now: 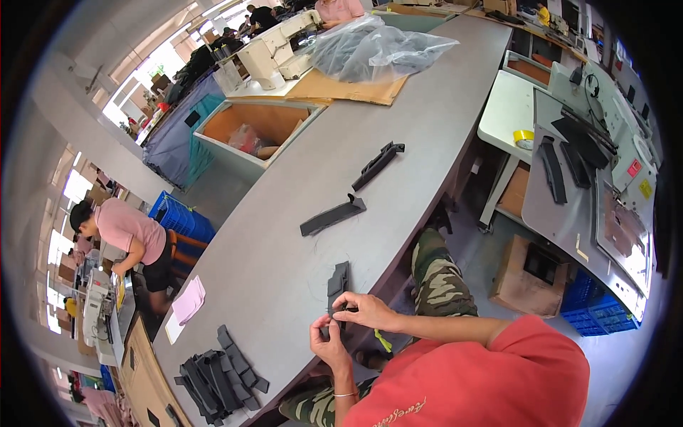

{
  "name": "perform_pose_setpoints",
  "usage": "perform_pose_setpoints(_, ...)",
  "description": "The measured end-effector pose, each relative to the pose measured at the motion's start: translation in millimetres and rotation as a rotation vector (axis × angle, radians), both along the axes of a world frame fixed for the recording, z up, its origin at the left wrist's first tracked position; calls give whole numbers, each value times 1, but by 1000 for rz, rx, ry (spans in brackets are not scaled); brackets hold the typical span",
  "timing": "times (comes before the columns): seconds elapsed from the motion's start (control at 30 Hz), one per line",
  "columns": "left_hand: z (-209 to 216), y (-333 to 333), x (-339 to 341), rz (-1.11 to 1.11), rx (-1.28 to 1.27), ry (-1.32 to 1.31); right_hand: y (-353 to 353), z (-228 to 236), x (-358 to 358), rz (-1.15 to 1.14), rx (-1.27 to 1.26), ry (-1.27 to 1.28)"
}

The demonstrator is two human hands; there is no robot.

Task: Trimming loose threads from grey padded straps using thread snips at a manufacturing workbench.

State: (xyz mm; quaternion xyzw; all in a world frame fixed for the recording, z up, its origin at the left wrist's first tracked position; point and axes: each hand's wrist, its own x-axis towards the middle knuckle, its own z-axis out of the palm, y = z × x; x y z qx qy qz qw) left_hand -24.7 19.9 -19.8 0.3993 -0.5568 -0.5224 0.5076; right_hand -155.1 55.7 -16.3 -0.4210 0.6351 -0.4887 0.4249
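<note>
Close in front of me at the near edge of the table, a dark fabric strip stretches away from my fingers. My left hand is closed, pinching its near end. From the right, my right hand pinches the same strip, fingertips touching those of the left. My fingers cover the gripped end. Farther up the table lie two similar dark fabric strips, one with a small raised tab and another beyond it. A pile of dark strips rests at the lower left.
The long grey table bears pink paper, cardboard and a clear plastic bag. At right, a sewing machine table carries yellow tape and dark pieces. A person in pink works at left near a blue crate.
</note>
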Motion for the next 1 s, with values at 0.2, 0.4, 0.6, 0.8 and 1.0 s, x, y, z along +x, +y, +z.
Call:
perform_pose_setpoints(0.2, 3, 3, 1, -62, -76, 10, -2, -7, -3, -24, -6, 11)
perform_pose_setpoints(0.4, -7, 7, 2, -55, -26, -22, -1, -11, 0, -28, -55, -43)
perform_pose_setpoints(0.6, -14, 5, 3, -8, 176, 45, -1, 4, 4, -44, -67, -39)
perform_pose_setpoints(0.8, -8, 5, 5, -100, 316, -22, -2, 4, 4, -134, -142, -29)
perform_pose_setpoints(1.0, -5, 9, 7, -303, 551, 55, 3, 5, 4, -139, -180, 15)
